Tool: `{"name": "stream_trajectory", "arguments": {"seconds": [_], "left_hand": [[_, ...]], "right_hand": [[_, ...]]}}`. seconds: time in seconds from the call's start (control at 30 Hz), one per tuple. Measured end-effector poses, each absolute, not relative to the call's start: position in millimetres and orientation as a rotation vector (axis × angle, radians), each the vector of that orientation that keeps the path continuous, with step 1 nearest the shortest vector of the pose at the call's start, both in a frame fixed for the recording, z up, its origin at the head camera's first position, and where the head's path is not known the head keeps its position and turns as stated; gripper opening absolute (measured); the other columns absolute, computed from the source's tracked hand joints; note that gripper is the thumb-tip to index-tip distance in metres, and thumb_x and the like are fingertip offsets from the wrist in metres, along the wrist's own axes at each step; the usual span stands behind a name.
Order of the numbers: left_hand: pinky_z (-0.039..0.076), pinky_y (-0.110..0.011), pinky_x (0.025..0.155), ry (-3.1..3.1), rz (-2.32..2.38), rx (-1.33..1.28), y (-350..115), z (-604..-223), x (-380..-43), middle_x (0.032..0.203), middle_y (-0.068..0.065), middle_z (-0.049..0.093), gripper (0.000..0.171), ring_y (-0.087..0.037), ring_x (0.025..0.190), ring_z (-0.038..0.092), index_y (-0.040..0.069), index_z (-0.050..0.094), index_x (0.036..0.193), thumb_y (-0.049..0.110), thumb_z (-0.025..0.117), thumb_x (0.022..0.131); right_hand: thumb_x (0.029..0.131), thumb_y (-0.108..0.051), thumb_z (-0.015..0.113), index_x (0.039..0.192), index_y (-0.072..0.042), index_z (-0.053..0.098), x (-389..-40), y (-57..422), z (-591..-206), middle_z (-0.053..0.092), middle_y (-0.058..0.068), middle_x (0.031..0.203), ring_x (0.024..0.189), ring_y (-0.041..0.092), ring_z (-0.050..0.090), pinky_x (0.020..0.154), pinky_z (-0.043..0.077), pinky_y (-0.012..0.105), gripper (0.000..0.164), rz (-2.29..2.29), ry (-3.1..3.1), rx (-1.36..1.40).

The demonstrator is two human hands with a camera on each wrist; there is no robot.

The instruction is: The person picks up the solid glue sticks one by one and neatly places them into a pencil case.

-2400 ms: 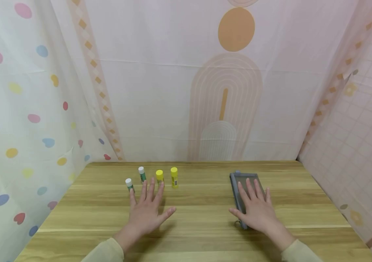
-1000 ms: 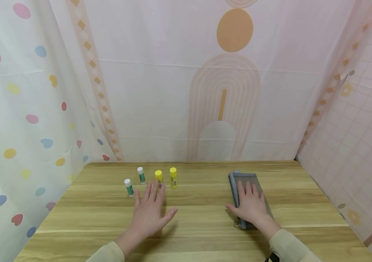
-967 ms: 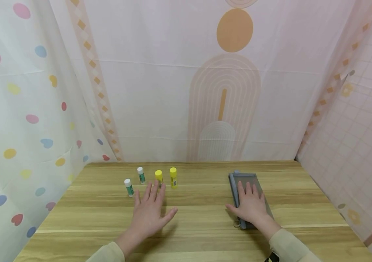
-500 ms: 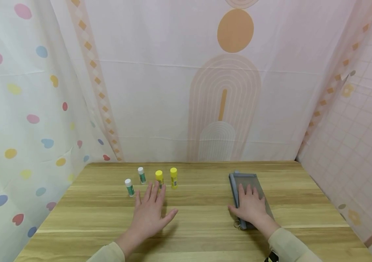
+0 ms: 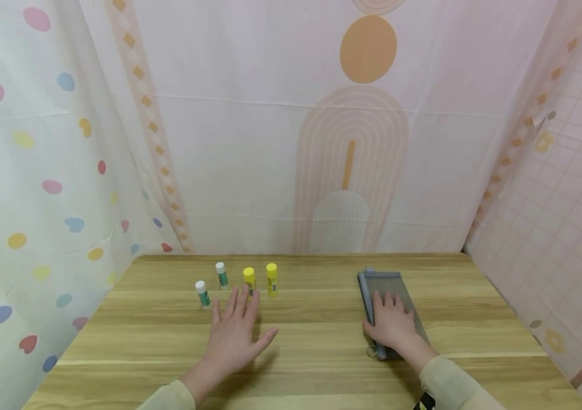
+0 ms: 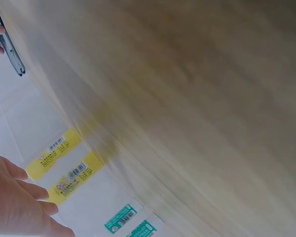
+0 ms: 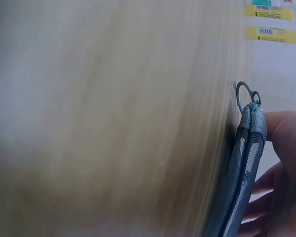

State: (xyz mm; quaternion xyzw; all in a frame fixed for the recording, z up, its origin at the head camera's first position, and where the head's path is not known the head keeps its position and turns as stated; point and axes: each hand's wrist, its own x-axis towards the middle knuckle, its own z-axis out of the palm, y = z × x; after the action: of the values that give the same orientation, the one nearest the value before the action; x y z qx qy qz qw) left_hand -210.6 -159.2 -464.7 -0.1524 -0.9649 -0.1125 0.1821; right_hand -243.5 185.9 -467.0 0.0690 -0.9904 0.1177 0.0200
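Note:
My right hand [image 5: 393, 326] rests over a grey zip pouch [image 5: 389, 281] on the right of the table, thumb along its zipper edge, fingers slightly bent. In the right wrist view the pouch's end carries a ring [image 7: 240, 94], with the thumb [image 7: 281, 121] close by. My left hand [image 5: 232, 337] is spread with nothing in it. Just beyond its fingertips stand two yellow glue sticks [image 5: 272, 279] and, to their left, two green ones with white caps [image 5: 203, 294]. A fingertip partly covers the nearer yellow stick [image 5: 249, 275] in the head view.
The wooden table [image 5: 311, 370] ends at a hanging printed curtain [image 5: 250, 171]. A dotted curtain [image 5: 29, 171] hangs on the left and a checked one [image 5: 568, 228] on the right. A dark band [image 5: 426, 401] shows by the right sleeve.
My right hand has settled lower over the pouch, its fingers drawn in and the thumb moved in to the zipper edge. My left hand has drawn slightly back, uncovering the front green glue stick.

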Motion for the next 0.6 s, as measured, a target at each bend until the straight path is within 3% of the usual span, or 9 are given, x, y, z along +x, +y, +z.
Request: {"name": "stream_trajectory", "arguments": {"seconds": [0.6], "left_hand": [[0.014, -0.075, 0.108, -2.689, -0.36, -0.397, -160.2, -464.5, -214.0, 0.15, -0.025, 0.039, 0.084, -0.045, 0.139, 0.033, 0.0, 0.042, 0.147, 0.057, 0.063, 0.089]], "right_hand": [[0.091, -0.025, 0.067, 0.14, 0.006, 0.049, -251.0, 184.0, -474.3, 0.041, 0.036, 0.142, 0.13, 0.056, 0.036, 0.094, 0.033, 0.078, 0.061, 0.354, -3.032, 0.502]]}}
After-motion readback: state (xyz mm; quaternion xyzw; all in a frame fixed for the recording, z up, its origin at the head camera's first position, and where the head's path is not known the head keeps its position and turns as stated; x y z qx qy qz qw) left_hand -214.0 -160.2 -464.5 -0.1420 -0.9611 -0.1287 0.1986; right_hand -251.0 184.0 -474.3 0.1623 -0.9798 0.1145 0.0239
